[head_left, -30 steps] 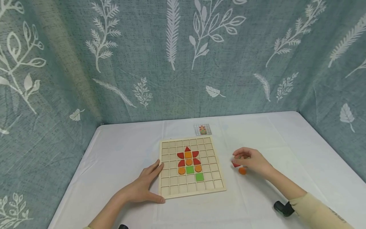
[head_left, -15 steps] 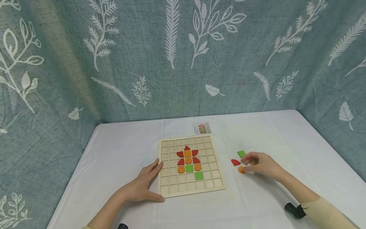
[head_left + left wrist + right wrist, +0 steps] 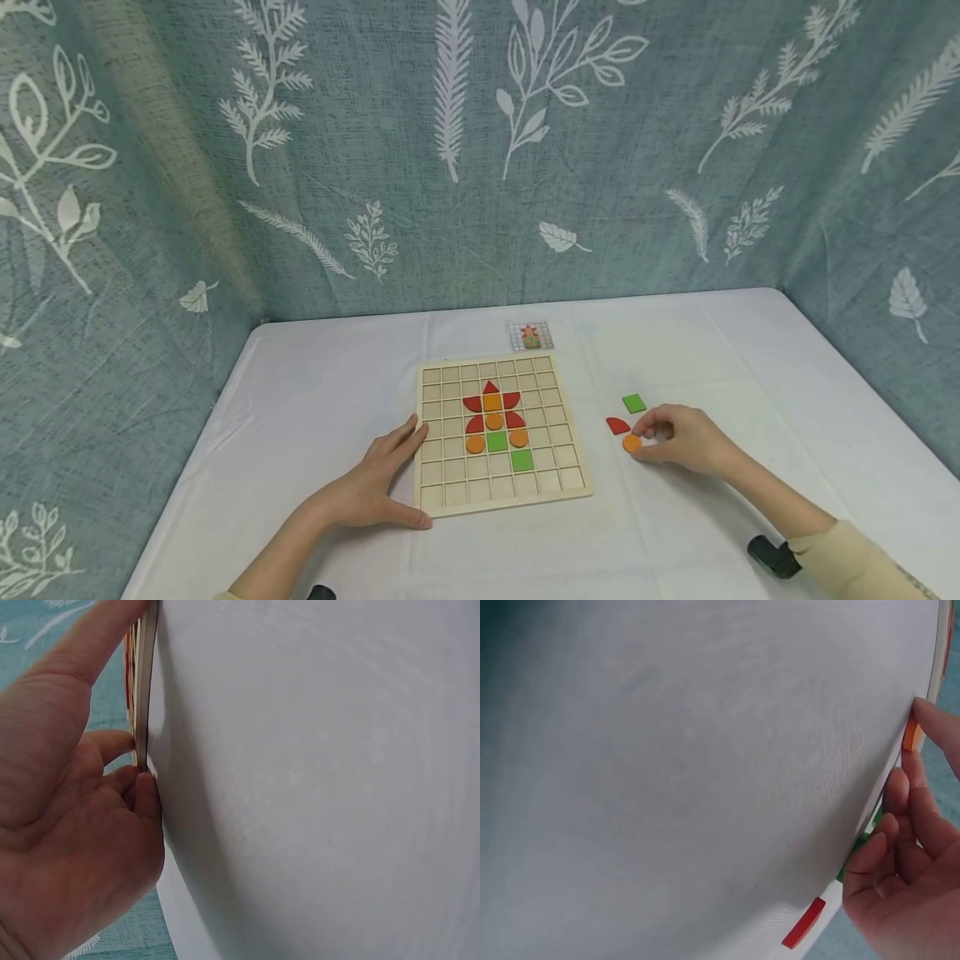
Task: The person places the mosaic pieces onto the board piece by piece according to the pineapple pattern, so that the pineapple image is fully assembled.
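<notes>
My right hand point(image 3: 690, 437) pinches an orange round tile point(image 3: 632, 443) between thumb and forefinger, low over the cloth. In the right wrist view the orange tile point(image 3: 911, 733) stands edge-on between the fingertips. A red quarter-circle tile point(image 3: 617, 426) and a green square tile point(image 3: 633, 403) lie just beyond these fingers. My left hand point(image 3: 367, 487) rests against the left edge of a wooden grid board point(image 3: 555, 492), its thumb at the near left corner. On the board, red, orange and green tiles form a flower-like figure, with a green square point(image 3: 522, 460) at its lower right.
A small picture card point(image 3: 530, 336) with a similar figure on a grid lies behind the board. A white cloth point(image 3: 337, 367) covers the table. Near my right palm, a red tile point(image 3: 804, 923) and green tiles point(image 3: 861, 840) show in the right wrist view. A patterned curtain point(image 3: 480, 250) hangs behind.
My right hand has drawn back from over the red tile, uncovering it and the green square, and now grasps the orange round tile. The left hand stays at the board.
</notes>
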A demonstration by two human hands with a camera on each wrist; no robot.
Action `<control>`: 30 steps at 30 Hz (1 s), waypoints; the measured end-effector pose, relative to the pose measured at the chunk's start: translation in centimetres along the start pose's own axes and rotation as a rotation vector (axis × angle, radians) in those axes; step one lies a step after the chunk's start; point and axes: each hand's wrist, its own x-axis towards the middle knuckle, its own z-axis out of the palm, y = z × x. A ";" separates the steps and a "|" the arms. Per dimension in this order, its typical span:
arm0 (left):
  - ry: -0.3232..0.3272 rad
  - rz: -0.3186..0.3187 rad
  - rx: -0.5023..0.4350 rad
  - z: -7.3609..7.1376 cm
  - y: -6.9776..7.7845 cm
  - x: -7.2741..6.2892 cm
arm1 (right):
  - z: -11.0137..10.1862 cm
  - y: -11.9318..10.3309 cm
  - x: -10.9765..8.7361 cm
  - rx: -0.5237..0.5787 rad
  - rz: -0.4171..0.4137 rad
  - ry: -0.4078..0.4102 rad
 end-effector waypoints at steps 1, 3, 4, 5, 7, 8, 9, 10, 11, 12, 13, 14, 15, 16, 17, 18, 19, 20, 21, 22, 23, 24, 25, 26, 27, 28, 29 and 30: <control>0.000 0.001 0.000 0.0 0.0 0.0 | 0.0 0.0 0.0 -0.011 -0.004 0.005; 0.001 0.004 0.000 0.0 0.0 0.0 | 0.1 -0.1 0.0 -0.033 -0.018 0.017; 0.002 0.004 0.000 0.0 0.0 0.0 | 0.1 -0.1 0.0 -0.041 -0.024 0.023; 0.002 0.005 0.000 0.0 0.0 0.0 | 0.2 -0.1 0.0 -0.047 -0.026 0.029; 0.003 0.005 0.000 0.0 0.0 -0.1 | 0.2 -0.2 0.1 -0.044 -0.028 0.038; 0.003 0.005 0.000 0.0 0.0 -0.1 | 0.3 -0.3 0.1 -0.039 -0.028 0.041; 0.003 0.004 -0.001 0.0 0.0 -0.1 | 0.4 -0.3 0.2 -0.030 -0.026 0.042; 0.003 0.004 -0.001 0.0 0.0 -0.1 | 0.4 -0.4 0.2 -0.015 -0.023 0.042; 0.002 0.003 0.000 0.0 0.0 -0.1 | 0.5 -0.5 0.3 0.002 -0.019 0.042; 0.002 0.001 0.000 0.0 0.0 -0.1 | 0.6 -0.6 0.4 0.024 -0.014 0.039; 0.001 -0.001 0.001 0.0 0.0 -0.1 | 0.7 -0.8 0.4 0.046 -0.007 0.036; 0.001 -0.002 0.001 0.0 0.1 -0.1 | 0.8 -0.9 0.5 0.073 -0.002 0.030; 0.001 -0.004 0.002 0.0 0.1 -0.1 | 0.9 -1.1 0.6 0.099 0.000 0.023; 0.000 -0.005 0.003 0.0 0.1 -0.1 | 1.1 -1.3 0.7 0.128 0.006 0.016; 0.000 -0.006 0.003 0.0 0.1 -0.1 | 1.2 -1.6 0.8 0.158 0.013 0.007; -0.001 -0.007 0.002 0.0 0.1 -0.1 | 1.3 -1.8 0.9 0.187 0.020 -0.001; -0.001 -0.007 0.001 0.0 0.1 -0.1 | 1.4 -2.1 1.0 0.212 0.024 -0.011; -0.002 -0.006 -0.001 0.0 0.1 -0.1 | 1.6 -2.4 1.1 0.233 0.025 -0.021; -0.004 -0.005 -0.003 0.0 0.1 0.0 | 1.7 -2.6 1.2 0.253 0.034 -0.027; -0.004 -0.005 -0.007 0.0 0.1 0.0 | 1.9 -2.9 1.3 0.272 0.038 -0.034; -0.005 -0.004 -0.010 0.1 0.1 0.0 | 2.0 -3.2 1.3 0.288 0.040 -0.040; -0.006 -0.003 -0.012 0.1 0.1 0.0 | 2.2 -3.4 1.4 0.299 0.041 -0.047; -0.006 -0.002 -0.015 0.1 0.1 0.0 | 2.3 -3.7 1.5 0.307 0.039 -0.053; -0.006 -0.002 -0.018 0.1 0.1 0.0 | 2.5 -3.9 1.5 0.315 0.036 -0.059; -0.006 -0.002 -0.018 0.1 0.1 -0.1 | 2.7 -4.1 1.6 0.319 0.029 -0.063; -0.005 -0.003 -0.019 0.1 0.1 -0.1 | 2.9 -4.3 1.7 0.323 0.018 -0.069; -0.004 -0.004 -0.017 0.1 0.1 -0.1 | 3.1 -4.5 1.8 0.328 0.014 -0.071; -0.003 -0.005 -0.016 0.0 0.1 -0.1 | 3.3 -4.7 1.9 0.332 0.006 -0.077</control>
